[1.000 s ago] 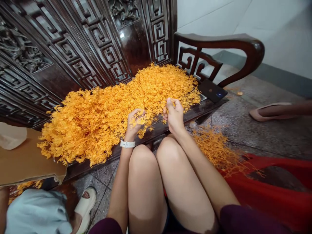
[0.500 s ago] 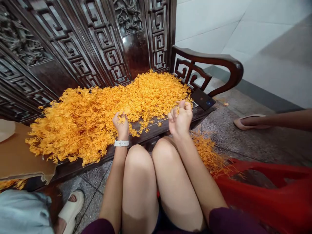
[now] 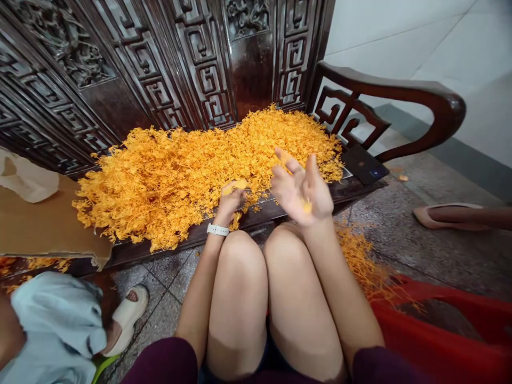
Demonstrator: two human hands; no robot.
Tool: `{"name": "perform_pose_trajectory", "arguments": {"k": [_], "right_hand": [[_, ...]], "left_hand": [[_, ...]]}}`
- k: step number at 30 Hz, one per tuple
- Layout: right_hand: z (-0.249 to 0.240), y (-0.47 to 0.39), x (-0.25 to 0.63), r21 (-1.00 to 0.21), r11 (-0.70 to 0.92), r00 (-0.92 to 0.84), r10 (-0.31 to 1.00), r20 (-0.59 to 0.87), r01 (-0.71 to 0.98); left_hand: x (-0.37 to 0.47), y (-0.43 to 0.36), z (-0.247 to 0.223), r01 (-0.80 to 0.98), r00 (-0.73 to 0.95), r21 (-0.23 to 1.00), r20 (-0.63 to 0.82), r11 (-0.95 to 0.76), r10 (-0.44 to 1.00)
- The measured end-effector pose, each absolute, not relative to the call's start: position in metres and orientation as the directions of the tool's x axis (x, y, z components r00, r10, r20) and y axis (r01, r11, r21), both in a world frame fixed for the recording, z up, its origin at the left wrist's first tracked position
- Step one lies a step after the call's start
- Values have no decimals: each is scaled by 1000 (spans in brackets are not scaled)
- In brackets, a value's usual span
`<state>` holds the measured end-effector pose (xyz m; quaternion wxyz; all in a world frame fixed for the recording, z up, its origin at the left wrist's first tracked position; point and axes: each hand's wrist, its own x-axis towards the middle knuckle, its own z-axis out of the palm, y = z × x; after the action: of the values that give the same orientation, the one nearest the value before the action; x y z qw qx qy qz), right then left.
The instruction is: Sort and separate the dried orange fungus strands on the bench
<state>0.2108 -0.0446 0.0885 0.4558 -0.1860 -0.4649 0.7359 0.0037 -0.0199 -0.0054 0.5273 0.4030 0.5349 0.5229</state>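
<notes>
The left hand, curled on an orange clump, was nearer the orange heap stretched lengthwise along the bench beyond both hands, while the right hand flared wide, orange scrap against its palm!

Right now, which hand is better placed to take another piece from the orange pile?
Probably the right hand: it is open near the orange pile, with a small piece at its palm; the curled left hand holds orange pieces.

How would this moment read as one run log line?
left hand: holds orange pieces | right hand: open, blurred, orange bit at palm | orange heap: on dark wooden bench | dark flat object: right of heap
</notes>
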Motion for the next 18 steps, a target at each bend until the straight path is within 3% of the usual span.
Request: {"name": "perform_pose_trajectory", "arguments": {"k": [2, 6, 11, 18], "right_hand": [[80, -35, 203, -746, -187, -240, 970, -37, -639], [64, -29, 197, -660, -287, -220, 958, -185, -695], [59, -26, 198, -637, -278, -224, 960, -165, -719], [69, -37, 203, -800, -95, -137, 990, -17, -592]], "left_hand": [[3, -21, -9, -163, -101, 982, -112, 95, 988], [3, -18, -10, -159, -5, 969, -191, 188, 982], [2, -15, -10, -167, 84, 955, -234, 245, 969], [2, -16, -11, -135, 102, 948, -277, 289, 956]]}}
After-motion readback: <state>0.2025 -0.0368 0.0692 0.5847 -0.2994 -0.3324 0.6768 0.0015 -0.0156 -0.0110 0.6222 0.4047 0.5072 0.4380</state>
